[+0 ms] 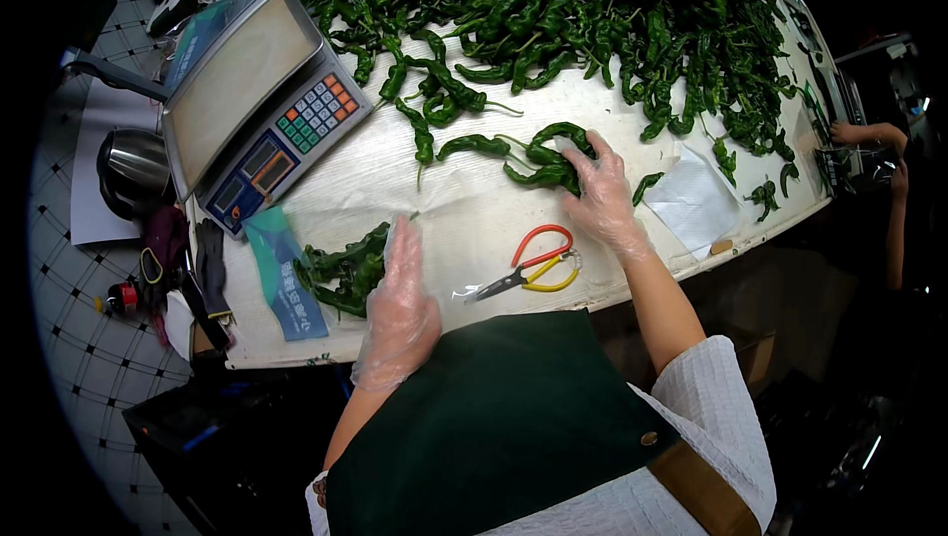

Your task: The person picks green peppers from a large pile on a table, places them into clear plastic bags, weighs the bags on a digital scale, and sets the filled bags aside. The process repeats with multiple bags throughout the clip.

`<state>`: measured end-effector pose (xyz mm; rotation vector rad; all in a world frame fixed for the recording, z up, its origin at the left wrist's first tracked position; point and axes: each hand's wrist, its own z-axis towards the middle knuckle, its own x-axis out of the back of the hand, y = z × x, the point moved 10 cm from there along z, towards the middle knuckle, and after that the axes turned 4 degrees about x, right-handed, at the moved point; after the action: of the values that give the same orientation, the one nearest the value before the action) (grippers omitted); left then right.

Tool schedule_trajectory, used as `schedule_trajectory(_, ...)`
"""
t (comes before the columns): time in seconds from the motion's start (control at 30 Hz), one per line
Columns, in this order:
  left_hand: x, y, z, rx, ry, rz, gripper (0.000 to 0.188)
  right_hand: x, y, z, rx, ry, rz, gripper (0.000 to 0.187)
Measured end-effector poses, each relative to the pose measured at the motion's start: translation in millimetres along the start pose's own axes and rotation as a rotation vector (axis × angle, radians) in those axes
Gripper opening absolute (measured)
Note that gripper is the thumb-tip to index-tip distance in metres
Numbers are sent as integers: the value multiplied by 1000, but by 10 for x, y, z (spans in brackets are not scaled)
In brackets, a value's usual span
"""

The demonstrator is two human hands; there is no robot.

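My left hand (399, 314), in a clear plastic glove, has its fingers stretched out. Its edge rests against a small heap of wrinkled green peppers (348, 274) near the front of the table. My right hand (604, 198), gloved likewise, closes thumb and fingers on a few curled green peppers (551, 153) lying on the tabletop. Between my hands lie snips (525, 267) with one red and one yellow handle, blades pointing left. A teal and blue printed bag (286, 279) lies partly beneath the left heap.
A large mound of green peppers (592, 12) covers the back of the white table (474, 195). A digital scale (272, 106) stands at the left. White paper (691, 202) lies right of my right hand. Another person's hand (869, 136) shows at the far right.
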<state>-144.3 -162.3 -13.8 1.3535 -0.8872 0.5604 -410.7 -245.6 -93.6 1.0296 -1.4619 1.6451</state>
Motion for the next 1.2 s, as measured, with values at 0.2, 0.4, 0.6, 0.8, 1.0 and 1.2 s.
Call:
schedule_trajectory(0.2,-22,-83,0,109,-47,-134,76,503,-415,-244,185,83,185,61)
schedule_trajectory(0.4,-7,-55,18,128,-69,-73,77,195,-1515,-449,457,-208,194,65)
schedule_trajectory(0.6,46,44,-50,166,-142,-23,72,-672,-2310,-300,680,-246,470,60)
schedule_trajectory(0.8,369,265,-62,-19,66,82,73,-697,-3169,-90,994,-283,721,72)
schedule_trajectory(1.0,406,-3,-23,123,13,55,74,-730,-2561,149,748,-489,527,34)
schedule_trajectory(1.2,183,-6,20,54,-22,-8,75,-499,-1479,776,496,-33,-188,29)
